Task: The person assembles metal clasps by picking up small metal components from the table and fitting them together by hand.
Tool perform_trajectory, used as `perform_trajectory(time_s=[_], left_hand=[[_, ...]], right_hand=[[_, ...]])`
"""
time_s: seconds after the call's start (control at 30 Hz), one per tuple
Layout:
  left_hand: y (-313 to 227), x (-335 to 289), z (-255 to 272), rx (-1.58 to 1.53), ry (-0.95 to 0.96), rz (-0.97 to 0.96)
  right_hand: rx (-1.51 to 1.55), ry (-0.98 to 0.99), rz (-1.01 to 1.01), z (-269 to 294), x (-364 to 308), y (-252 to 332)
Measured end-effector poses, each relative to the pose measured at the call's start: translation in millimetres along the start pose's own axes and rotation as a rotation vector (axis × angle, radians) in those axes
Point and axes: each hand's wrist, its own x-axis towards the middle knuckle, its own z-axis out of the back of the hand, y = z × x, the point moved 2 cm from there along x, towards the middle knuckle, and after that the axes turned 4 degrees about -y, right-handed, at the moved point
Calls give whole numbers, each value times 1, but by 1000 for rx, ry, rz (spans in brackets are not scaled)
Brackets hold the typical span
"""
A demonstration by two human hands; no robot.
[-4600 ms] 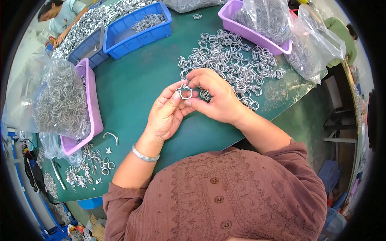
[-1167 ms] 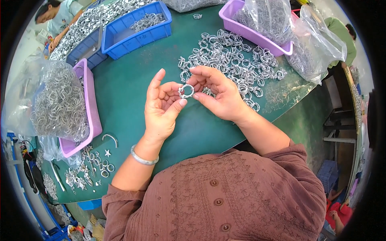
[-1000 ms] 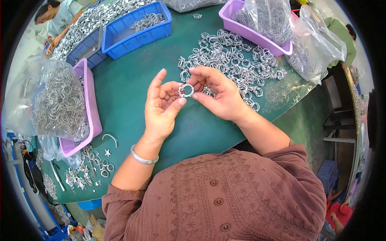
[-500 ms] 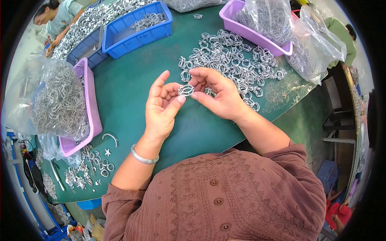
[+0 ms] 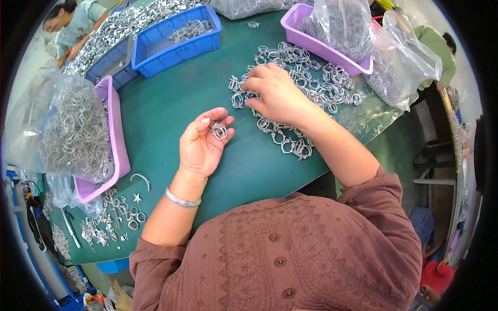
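Cradling a silver ring (image 5: 219,131), the left hand (image 5: 201,150) sits palm up near the middle of the worktop's near edge, fingers curled around the piece, a pale bangle (image 5: 182,199) on the wrist. Over to the right hand (image 5: 277,98), and it's right at the pile of rings (image 5: 314,85), palm down, fingertips bent in among the near-left part of the heap! Whether it has pinched one, I cannot tell: the fingertips are partly hidden. That pile spreads over the right part of the green worktop (image 5: 166,119), short of the scuffed right corner. Behind it, toward the far edge, a lilac basket (image 5: 324,52) carries a clear bag (image 5: 342,28) stuffed with rings. Just off the pile, near the far edge, one lone ring (image 5: 253,25). Across to the left edge, another lilac basket (image 5: 120,135), a second bulging bag (image 5: 78,129) leaning over its side. At the near-left corner: a silver star (image 5: 137,197), a curved silver piece (image 5: 140,180) and a scatter of small parts. Far left, a blue tray (image 5: 176,59) holds a few rings at its right end.
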Motion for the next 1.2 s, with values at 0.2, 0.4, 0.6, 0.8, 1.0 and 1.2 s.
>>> perform_trajectory(time_s=[0.2,0.4,0.6,0.8,1.0,1.2], left_hand=[[-3,-2,4,137,-92,-34],[-2,0,-3,352,-220,-92],[7,-4,-8,439,-41,54],[6,-6,-9,349,61,63],[6,-5,-10,248,122,97],[7,-11,-12,245,146,79]], right_hand=[[-250,277,6,-27,12,10],[-113,104,58,-18,5,9],[128,78,33,0,-2,26],[468,40,-20,5,-8,37],[471,55,-158,-1,-11,32],[584,-9,-144,-1,-14,37]])
